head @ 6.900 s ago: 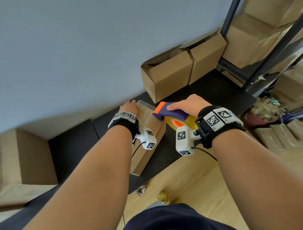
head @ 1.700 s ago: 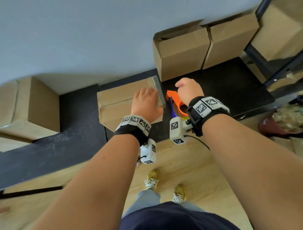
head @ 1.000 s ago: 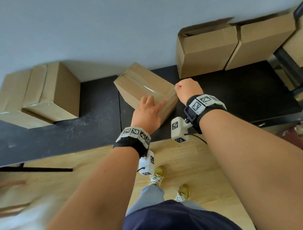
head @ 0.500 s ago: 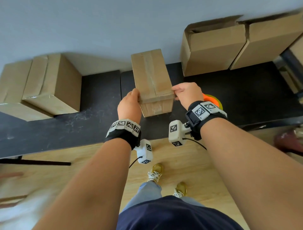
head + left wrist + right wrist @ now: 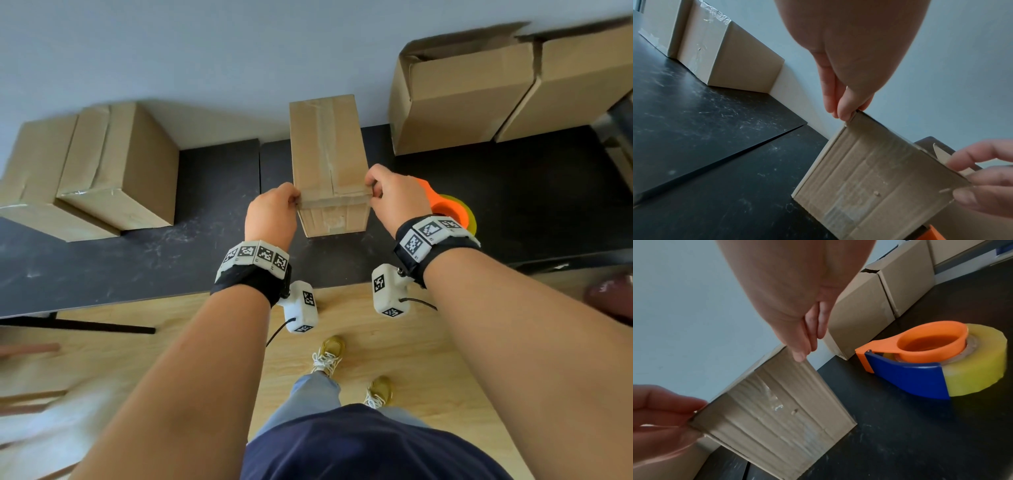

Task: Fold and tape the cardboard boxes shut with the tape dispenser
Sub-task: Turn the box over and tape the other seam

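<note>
A small cardboard box point(image 5: 325, 150) with clear tape along its top seam sits lengthwise on the black table point(image 5: 205, 260), its far end toward the wall. My left hand point(image 5: 296, 200) pinches its near top-left corner. My right hand point(image 5: 371, 190) pinches the near top-right corner. In the left wrist view, my left fingertips point(image 5: 842, 112) close on the corner of the box point(image 5: 869, 178). The right wrist view shows my right fingertips point(image 5: 801, 353) at the box point(image 5: 781, 410) edge. The orange and blue tape dispenser point(image 5: 931, 361) lies on the table, just right of my right hand, half hidden point(image 5: 452, 209) in the head view.
Two taped boxes point(image 5: 102, 164) stand at the left against the wall. Two boxes with raised flaps point(image 5: 462, 96) stand at the back right. The table's front edge point(image 5: 137, 298) runs below my wrists, with wooden floor point(image 5: 359, 329) and my feet beneath.
My right hand set the dispenser down on the table. The box was turned from crosswise to lengthwise, and both hands moved to pinch its near top corners.
</note>
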{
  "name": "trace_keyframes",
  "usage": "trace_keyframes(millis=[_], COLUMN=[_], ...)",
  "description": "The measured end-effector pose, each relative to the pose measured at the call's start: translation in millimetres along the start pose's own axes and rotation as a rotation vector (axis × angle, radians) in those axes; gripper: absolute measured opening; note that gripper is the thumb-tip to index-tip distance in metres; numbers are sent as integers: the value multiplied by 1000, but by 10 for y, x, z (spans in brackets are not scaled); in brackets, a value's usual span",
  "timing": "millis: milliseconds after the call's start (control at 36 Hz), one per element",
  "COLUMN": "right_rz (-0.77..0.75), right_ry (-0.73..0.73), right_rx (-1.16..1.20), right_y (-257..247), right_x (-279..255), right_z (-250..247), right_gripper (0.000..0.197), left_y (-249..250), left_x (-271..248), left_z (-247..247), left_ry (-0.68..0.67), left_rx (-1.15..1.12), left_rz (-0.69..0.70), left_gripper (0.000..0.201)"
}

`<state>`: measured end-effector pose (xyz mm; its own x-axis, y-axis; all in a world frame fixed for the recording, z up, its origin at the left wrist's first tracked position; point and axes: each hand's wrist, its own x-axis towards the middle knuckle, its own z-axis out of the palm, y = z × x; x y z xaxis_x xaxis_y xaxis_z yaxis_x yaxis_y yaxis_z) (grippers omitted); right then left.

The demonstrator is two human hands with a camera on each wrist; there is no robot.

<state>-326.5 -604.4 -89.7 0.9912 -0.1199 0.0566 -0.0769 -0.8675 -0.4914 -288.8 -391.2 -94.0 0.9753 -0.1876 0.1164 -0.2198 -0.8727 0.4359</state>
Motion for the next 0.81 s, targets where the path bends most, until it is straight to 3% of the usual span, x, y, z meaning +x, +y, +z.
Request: trace_keyframes(millis=[389, 667, 805], right_rz=[24, 120, 112], right_ry=[18, -56, -71], right_rx=[-104, -155, -227], right_y=[-88, -258, -299], right_x=[-5, -29, 13], right_z=[48, -62, -54], right_gripper=[8, 19, 32], left_y=[119, 209, 188], left_x=[-52, -235, -195], left_z=[55, 59, 58], left_ry=[26, 44, 33], left_rx=[23, -43, 33], left_rz=[-22, -54, -29], left_gripper=[21, 28, 25])
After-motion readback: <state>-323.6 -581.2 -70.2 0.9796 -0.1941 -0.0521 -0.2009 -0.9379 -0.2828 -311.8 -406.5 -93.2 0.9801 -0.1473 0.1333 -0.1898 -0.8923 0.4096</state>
